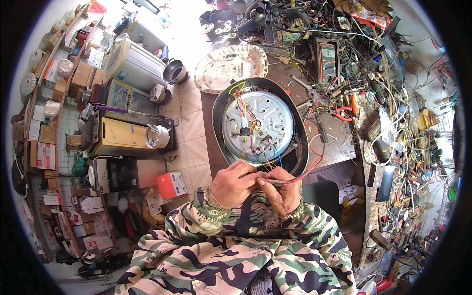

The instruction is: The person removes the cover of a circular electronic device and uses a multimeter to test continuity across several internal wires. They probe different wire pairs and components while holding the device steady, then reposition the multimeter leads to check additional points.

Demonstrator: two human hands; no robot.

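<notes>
Open appliance (275, 118) on table (339, 145), just beyond both hands: round metal disc in oval black shell, wires (240, 101) across the disc. Right hand (283, 191): fingers curled, thumb and fingertip pinching red lead (310, 168), which trails off to its right. Left hand (234, 186): fingers bent inward, close against right; grip hidden, cannot tell. Multimeter (328, 61), pliers (345, 118) beyond right hand, rightward. White cover (231, 69) farther out, past appliance.

Both forearms (197, 217) are angled inward. The left hand (234, 185) is held knuckles up, fingers bent; the right hand (282, 192) is closed beside it, thumb pointed toward the left fingers.
</notes>
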